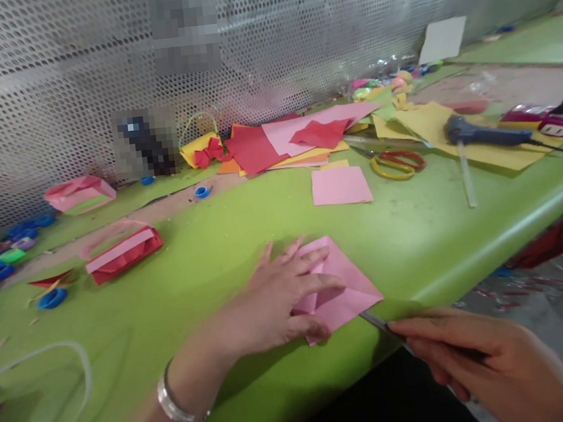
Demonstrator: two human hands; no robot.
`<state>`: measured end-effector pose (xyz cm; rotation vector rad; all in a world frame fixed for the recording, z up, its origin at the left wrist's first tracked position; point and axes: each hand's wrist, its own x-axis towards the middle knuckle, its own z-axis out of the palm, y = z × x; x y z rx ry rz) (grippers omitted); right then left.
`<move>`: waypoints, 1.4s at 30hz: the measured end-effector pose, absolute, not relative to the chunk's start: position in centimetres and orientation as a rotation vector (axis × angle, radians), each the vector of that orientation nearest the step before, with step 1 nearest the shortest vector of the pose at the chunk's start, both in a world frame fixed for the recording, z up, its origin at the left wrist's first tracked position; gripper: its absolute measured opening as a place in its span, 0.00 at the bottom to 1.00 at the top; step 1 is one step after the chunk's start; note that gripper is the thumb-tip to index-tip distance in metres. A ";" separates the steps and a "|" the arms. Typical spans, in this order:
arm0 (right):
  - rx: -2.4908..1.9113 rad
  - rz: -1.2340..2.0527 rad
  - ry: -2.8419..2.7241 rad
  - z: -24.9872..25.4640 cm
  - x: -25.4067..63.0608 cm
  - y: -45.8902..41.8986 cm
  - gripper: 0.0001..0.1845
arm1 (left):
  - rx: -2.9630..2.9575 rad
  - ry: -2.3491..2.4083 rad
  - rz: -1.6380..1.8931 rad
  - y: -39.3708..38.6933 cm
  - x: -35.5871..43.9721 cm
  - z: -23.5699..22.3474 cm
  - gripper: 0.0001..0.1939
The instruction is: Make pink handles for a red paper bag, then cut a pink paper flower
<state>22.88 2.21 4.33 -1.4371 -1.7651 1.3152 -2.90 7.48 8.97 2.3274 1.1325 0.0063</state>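
A pink folded sheet of paper (345,283) with crease lines lies near the front edge of the green table. My left hand (285,294) rests on its left part with fingers spread, pressing it to the tabletop. Low on the right, my right hand (470,352) is closed around a thin, grey, blade-like metal tool (374,321). The tip of this tool reaches the paper's lower edge and seems to go under it. Its handle is mostly hidden in my fingers. Behind the folded sheet lies a flat pink paper square (342,186).
Scissors (397,164) and a glue gun (487,132) with a hanging glue stick lie at the back right. Coloured paper sheets (255,150) are piled by the perforated metal wall (265,51). Paper bags (123,253) and blue rings (53,298) lie left. The table edge (493,262) drops off right.
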 end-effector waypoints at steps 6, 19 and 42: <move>-1.408 1.386 -1.767 4.3 21.6 1.7 0.15 | 2.337 1.125 -0.024 7.6 -2.8 9.0 0.30; -1.487 1.385 -1.598 5.2 20.4 0.9 0.12 | 2.332 1.099 -0.040 7.8 -3.2 8.7 0.29; -1.225 1.463 -1.990 3.9 19.2 1.6 0.17 | 2.372 1.068 -0.098 7.8 -3.2 9.4 0.28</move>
